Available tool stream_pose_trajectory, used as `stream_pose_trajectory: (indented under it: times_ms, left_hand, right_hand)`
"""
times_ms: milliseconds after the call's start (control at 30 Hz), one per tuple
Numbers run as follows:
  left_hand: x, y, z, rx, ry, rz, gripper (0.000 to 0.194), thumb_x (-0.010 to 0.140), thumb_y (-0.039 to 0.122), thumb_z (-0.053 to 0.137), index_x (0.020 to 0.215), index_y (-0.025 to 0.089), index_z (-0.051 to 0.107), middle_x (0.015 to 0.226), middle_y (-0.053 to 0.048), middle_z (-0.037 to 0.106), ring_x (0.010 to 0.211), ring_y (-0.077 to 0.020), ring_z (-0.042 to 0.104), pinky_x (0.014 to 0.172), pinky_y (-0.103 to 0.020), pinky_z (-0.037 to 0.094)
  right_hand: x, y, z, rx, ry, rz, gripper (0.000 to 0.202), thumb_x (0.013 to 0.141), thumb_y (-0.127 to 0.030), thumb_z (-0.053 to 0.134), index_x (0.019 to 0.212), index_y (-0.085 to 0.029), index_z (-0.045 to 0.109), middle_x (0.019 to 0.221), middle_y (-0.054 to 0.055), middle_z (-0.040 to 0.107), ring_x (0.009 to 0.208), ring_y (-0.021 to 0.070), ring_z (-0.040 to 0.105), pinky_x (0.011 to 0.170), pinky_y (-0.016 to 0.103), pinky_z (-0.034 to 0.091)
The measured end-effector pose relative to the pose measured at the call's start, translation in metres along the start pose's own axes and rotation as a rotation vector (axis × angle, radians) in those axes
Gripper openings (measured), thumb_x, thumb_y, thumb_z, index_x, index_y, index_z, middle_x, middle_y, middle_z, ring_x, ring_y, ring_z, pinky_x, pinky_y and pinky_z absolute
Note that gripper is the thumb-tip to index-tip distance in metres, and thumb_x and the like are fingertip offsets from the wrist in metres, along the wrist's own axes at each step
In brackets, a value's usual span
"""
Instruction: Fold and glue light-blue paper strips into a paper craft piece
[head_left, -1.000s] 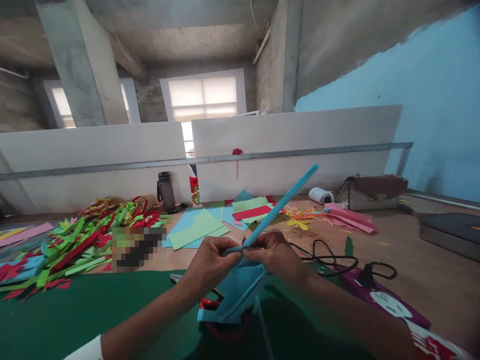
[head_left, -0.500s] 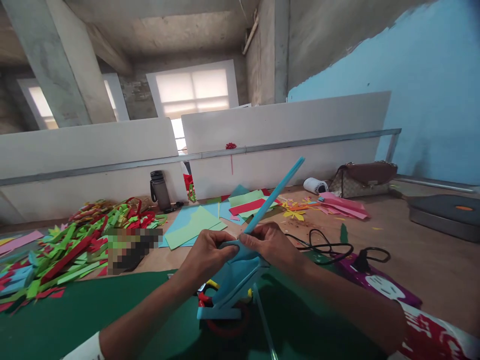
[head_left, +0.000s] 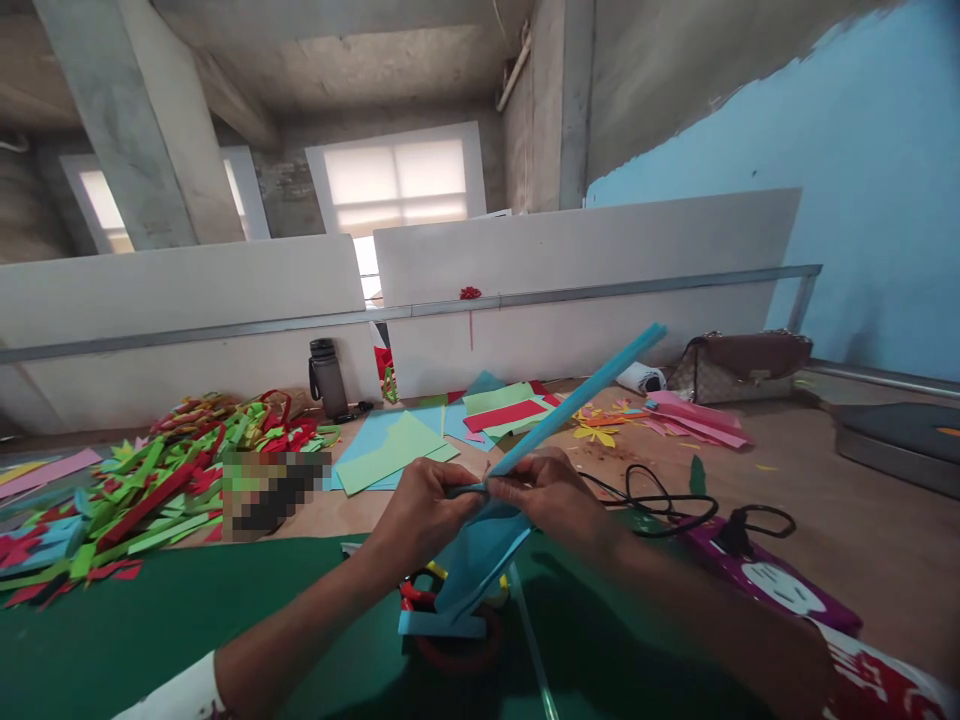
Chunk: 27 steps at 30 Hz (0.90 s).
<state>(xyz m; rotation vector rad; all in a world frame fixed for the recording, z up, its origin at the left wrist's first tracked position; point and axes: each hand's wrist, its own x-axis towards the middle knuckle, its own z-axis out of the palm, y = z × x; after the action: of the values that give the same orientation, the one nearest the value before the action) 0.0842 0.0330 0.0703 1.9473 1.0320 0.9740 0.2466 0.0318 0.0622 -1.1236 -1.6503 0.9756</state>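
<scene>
Both hands meet at the middle of a long blue folded paper strip [head_left: 577, 400]. My left hand [head_left: 427, 505] pinches its near end between thumb and fingers. Just beside it, my right hand [head_left: 544, 490] pinches the strip where it slants up and to the right. Below the hands, a wider blue folded paper piece [head_left: 484, 560] leans upward; whether it joins the strip is hidden. Under that piece lie a short blue paper strip [head_left: 442, 625], red-handled scissors [head_left: 414, 595] and a reddish ring [head_left: 461, 655], partly covered.
Green, red and blue paper scraps [head_left: 172, 480] heap at the left. Blue and green sheets [head_left: 397, 450] lie ahead. A dark bottle [head_left: 326, 380] stands at the back. On the right are a purple power strip [head_left: 780, 575], black cables [head_left: 667, 500] and a handbag [head_left: 742, 370].
The long strip's upper end has swung right and down, so it slants more. Both hands remain pinched together near the same spot. The view has shifted slightly.
</scene>
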Motion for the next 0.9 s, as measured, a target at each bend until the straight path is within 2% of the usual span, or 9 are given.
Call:
stream_pose_trajectory:
  times_ms: [200, 367, 533, 900]
  left_hand:
    - [0.002, -0.003, 0.001, -0.050, -0.005, 0.013, 0.015, 0.070, 0.016, 0.054, 0.065, 0.011, 0.068, 0.053, 0.004, 0.046, 0.050, -0.0064, 0.031, 0.044, -0.017, 0.024]
    - [0.001, -0.003, 0.002, -0.037, 0.000, 0.016, 0.014, 0.070, 0.016, 0.054, 0.063, 0.011, 0.066, 0.050, 0.005, 0.041, 0.048, -0.0059, 0.028, 0.042, -0.018, 0.022]
    - [0.001, -0.002, 0.002, 0.008, 0.007, 0.006, 0.014, 0.069, 0.016, 0.055, 0.063, 0.010, 0.065, 0.050, 0.005, 0.039, 0.050, -0.0066, 0.028, 0.044, -0.018, 0.024]
    - [-0.001, 0.000, 0.005, 0.019, 0.035, 0.004, 0.013, 0.066, 0.015, 0.053, 0.060, 0.011, 0.063, 0.050, 0.005, 0.040, 0.050, -0.0072, 0.030, 0.045, -0.019, 0.025]
  right_hand:
    - [0.000, -0.002, 0.000, -0.012, -0.045, -0.119, 0.016, 0.073, -0.026, 0.059, 0.064, -0.014, 0.064, 0.062, 0.000, 0.059, 0.060, 0.0119, 0.052, 0.053, 0.022, 0.041]
    - [0.004, 0.004, -0.001, -0.027, -0.050, -0.193, 0.011, 0.073, -0.020, 0.057, 0.066, -0.014, 0.062, 0.066, 0.000, 0.058, 0.066, 0.0130, 0.054, 0.060, 0.023, 0.043]
    - [0.004, 0.008, 0.000, -0.059, -0.047, -0.240, 0.012, 0.074, -0.020, 0.056, 0.066, -0.014, 0.061, 0.065, -0.001, 0.057, 0.066, 0.0130, 0.053, 0.060, 0.023, 0.042]
    - [0.000, 0.003, 0.001, -0.046, -0.032, -0.242, 0.013, 0.072, -0.015, 0.054, 0.059, -0.015, 0.056, 0.059, -0.003, 0.049, 0.058, 0.0090, 0.044, 0.051, 0.019, 0.036]
